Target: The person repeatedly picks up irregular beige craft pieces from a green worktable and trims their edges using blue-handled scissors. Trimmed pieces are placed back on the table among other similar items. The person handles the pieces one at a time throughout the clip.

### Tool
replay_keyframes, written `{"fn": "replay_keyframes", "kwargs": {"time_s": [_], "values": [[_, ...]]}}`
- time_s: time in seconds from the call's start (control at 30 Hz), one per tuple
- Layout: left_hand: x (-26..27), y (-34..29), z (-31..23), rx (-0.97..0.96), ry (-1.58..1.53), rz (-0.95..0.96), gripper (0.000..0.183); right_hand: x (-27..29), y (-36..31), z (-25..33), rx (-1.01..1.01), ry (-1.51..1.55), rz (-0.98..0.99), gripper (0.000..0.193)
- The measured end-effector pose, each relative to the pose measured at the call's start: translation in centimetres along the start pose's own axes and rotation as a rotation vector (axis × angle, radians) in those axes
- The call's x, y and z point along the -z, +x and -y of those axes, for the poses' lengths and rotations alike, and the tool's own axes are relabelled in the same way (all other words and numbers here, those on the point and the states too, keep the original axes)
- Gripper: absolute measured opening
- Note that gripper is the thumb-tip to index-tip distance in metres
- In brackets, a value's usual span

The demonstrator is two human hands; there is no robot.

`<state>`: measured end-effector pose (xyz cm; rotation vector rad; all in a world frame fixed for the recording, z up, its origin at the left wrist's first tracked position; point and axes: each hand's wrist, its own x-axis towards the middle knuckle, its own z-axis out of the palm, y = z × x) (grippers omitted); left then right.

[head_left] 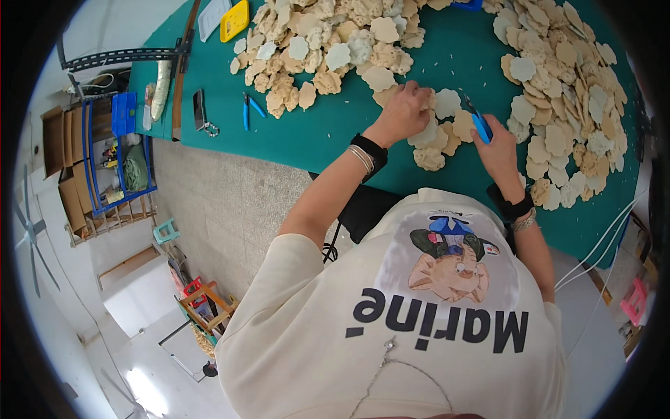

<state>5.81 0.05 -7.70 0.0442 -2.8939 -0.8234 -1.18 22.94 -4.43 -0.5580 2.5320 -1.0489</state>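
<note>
My right hand (pixel 499 150) is closed around blue-handled nippers (pixel 481 127), their metal jaws pointing away from me. To its left, my left hand (pixel 403 117) has its fingers bent and pinched on a beige wavy-edged piece, mostly hidden beneath them. Several loose wavy-edged pieces (pixel 430 158) lie close to both hands, some cream, some tan. A pale flat piece (pixel 447 103) rests just beyond the nippers. Both wrists wear black bands and bracelets.
A large heap of beige pieces (pixel 328 49) covers the far middle of the green table (pixel 279 143); another pile (pixel 551 105) fills the right. At the left lie blue pliers (pixel 247 112), a phone (pixel 199 108) and a yellow tray (pixel 234 21). Small white scraps are scattered about.
</note>
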Motion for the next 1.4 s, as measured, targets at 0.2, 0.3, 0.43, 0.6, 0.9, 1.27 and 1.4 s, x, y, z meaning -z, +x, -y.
{"fn": "replay_keyframes", "kwargs": {"time_s": [0.2, 0.3, 0.43, 0.6, 0.9, 1.27, 1.4], "values": [[1.3, -0.4, 0.4, 0.334, -0.309, -0.038, 0.024, -0.7, 0.1, -0.1, 0.093, 0.018, 0.003, 0.038], [2.3, -0.7, 0.6, 0.712, -0.861, -0.144, 0.028, -0.9, 0.4, 0.1, 0.107, 0.02, 0.015, 0.039], [3.2, -1.1, 0.5, 0.906, -1.802, -0.349, 0.032, -0.8, 0.4, 0.7, 0.086, 0.042, 0.04, 0.037], [4.2, -2.1, 0.2, 0.684, -1.492, -0.086, 0.024, -0.7, 0.1, 1.4, 0.112, 0.063, 0.071, 0.036], [4.6, -3.0, -2.1, 0.503, -1.363, 0.207, 0.022, -0.1, 0.0, 2.9, 0.279, 0.031, 0.155, 0.033], [5.2, -2.4, -3.2, 0.521, -1.239, 0.283, 0.021, 0.3, -0.2, 3.9, 0.26, -0.006, 0.199, 0.028], [5.5, -2.2, -3.2, 0.512, -1.222, 0.313, 0.023, 0.3, -0.2, 3.9, 0.286, -0.006, 0.186, 0.027]]}}
